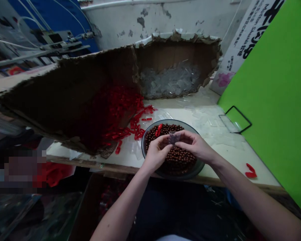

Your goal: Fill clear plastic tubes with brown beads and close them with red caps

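A round bowl [143, 143] full of small brown beads [182, 156] stands at the front of the table. Above the beads, my left hand [157, 149] and my right hand [195, 143] pinch a small clear plastic piece [174, 137] between them, fingers closed at its two sides. Dark spots show in or through the plastic; I cannot tell which. A red plastic piece [159, 130] lies on the beads just beyond my left fingers.
An open cardboard box [65, 77] at left spills red plastic pieces [115, 107]. Behind the bowl, another cardboard compartment [163, 55] holds clear plastic pieces [170, 80]. A green panel [273, 93] rises at right, near a black wire frame [242, 115] and a bent red piece [251, 171].
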`<action>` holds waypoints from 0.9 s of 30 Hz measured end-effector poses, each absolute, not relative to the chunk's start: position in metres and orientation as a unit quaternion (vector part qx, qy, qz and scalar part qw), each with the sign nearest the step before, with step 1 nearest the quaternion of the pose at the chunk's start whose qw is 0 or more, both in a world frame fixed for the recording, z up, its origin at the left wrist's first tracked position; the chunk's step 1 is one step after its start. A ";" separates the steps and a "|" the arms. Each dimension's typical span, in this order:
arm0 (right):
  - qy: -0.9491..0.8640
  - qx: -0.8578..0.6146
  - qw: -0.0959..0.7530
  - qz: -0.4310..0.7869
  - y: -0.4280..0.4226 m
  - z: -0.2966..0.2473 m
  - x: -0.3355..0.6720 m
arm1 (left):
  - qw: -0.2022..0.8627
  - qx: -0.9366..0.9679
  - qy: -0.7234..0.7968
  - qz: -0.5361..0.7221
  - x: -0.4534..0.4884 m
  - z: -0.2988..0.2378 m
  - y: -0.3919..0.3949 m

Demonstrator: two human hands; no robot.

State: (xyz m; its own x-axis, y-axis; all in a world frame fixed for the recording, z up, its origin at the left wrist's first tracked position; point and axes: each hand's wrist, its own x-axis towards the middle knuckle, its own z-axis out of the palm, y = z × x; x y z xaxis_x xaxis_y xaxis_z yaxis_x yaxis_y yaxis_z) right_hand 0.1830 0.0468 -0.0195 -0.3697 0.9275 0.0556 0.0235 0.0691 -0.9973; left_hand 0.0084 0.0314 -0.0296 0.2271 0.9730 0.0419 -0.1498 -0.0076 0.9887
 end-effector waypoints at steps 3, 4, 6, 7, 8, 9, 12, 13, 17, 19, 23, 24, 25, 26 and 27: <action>-0.610 -0.377 0.396 0.574 0.044 -0.012 0.188 | 0.623 0.476 0.384 0.488 0.007 -0.023 0.031; -0.608 -0.376 0.396 0.576 0.045 -0.012 0.191 | 0.635 0.462 0.378 0.490 0.006 -0.021 0.030; -0.608 -0.390 0.400 0.565 0.049 -0.015 0.198 | 0.646 0.444 0.372 0.497 0.004 -0.016 0.028; -0.612 -0.405 0.401 0.548 0.054 -0.018 0.201 | 0.646 0.441 0.372 0.500 0.003 -0.014 0.027; -0.622 -0.424 0.400 0.523 0.059 -0.023 0.203 | 0.645 0.440 0.373 0.502 0.002 -0.013 0.026; -0.638 -0.445 0.391 0.492 0.066 -0.028 0.204 | 0.643 0.439 0.373 0.504 0.001 -0.012 0.025; -0.726 -0.487 0.330 0.357 0.087 -0.043 0.195 | 0.638 0.436 0.373 0.513 0.000 -0.010 0.023; -0.756 -0.488 0.307 0.311 0.093 -0.046 0.189 | 0.638 0.433 0.373 0.516 -0.001 -0.009 0.022; -0.822 -0.455 0.254 0.228 0.115 -0.055 0.157 | 0.639 0.416 0.377 0.525 -0.006 -0.008 0.020; -0.836 -0.443 0.237 0.221 0.122 -0.059 0.145 | 0.638 0.411 0.379 0.529 -0.010 -0.011 0.020; -0.852 -0.436 0.218 0.190 0.131 -0.064 0.142 | 0.626 0.406 0.387 0.542 -0.023 -0.023 0.021; -0.854 -0.435 0.218 0.184 0.131 -0.065 0.144 | 0.619 0.401 0.393 0.549 -0.026 -0.028 0.022; -0.855 -0.435 0.219 0.178 0.131 -0.066 0.147 | 0.612 0.396 0.400 0.556 -0.028 -0.032 0.023; -0.854 -0.436 0.222 0.174 0.131 -0.066 0.151 | 0.603 0.391 0.406 0.564 -0.030 -0.036 0.024; -0.853 -0.439 0.225 0.170 0.130 -0.066 0.155 | 0.596 0.386 0.409 0.573 -0.031 -0.040 0.025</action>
State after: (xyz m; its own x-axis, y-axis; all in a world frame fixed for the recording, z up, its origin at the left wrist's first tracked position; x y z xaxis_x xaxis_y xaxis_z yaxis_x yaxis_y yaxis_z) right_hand 0.1548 0.1302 -0.0664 -0.5126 0.8258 0.2351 0.6725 0.5564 -0.4880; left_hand -0.0306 0.0248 -0.0403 0.0087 0.9989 -0.0457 -0.3685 0.0457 0.9285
